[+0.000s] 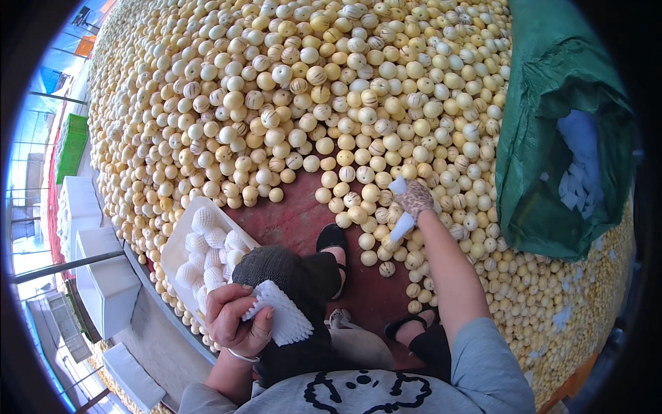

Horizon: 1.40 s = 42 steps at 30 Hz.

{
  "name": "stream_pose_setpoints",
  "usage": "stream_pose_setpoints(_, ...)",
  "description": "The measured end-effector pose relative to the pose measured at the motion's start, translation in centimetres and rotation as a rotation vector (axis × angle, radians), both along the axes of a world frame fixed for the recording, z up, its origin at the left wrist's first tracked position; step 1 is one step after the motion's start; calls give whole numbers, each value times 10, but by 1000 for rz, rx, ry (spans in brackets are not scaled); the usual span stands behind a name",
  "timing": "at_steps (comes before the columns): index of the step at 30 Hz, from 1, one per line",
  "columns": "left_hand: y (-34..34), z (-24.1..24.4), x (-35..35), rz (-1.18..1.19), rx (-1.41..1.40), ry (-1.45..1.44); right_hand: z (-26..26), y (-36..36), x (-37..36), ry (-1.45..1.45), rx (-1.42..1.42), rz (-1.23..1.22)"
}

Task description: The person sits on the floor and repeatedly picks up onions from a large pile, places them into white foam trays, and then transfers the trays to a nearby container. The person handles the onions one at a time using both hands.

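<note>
My left hand [234, 316] is bare, with a band at the wrist. It grips a flattened white foam net sleeve [287, 320] between thumb and fingers, above my dark-clad knee. At the right, my right hand [417, 197] wears a spotted glove and reaches down onto the pile of round yellow, purple-striped fruits [357, 103], which look like pepino melons. Whitish pieces show at its finger and thumb side; whether they are worn or held is unclear. Beside my left knee, a white tray [178, 233] holds several fruits in foam nets [204, 220].
A green sack [532, 171] at the right lies open, with white foam pieces [582, 186] inside. Red floor [279, 222] shows before my feet. White boxes [111, 279] and a bright green crate [72, 147] stand at the left, past a dark edge along the pile.
</note>
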<state>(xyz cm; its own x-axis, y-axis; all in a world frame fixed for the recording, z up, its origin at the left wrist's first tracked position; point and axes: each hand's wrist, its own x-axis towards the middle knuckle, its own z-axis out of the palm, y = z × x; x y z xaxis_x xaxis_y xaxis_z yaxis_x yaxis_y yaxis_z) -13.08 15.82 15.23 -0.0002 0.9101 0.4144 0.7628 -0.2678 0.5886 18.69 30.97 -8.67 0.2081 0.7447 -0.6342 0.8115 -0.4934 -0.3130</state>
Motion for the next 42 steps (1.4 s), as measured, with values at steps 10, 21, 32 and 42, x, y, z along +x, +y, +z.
stream_pose_setpoints(10, -3, 2, -11, -297, 154, 71, 107, -181, 49, 1476, 365, -1053)
stream_pose_setpoints(21, -78, 27, -18, -763, -499, 1, 177, -331, -14, 1579, 781, -990)
stream_pose_setpoints(32, -106, -57, 111, -863, -1014, -1029, 219, -343, -60, 210, 1073, -22)
stream_pose_setpoints(42, -102, -45, 89, -1040, -1258, -1463, 201, -356, -54, 1802, 353, -1047)
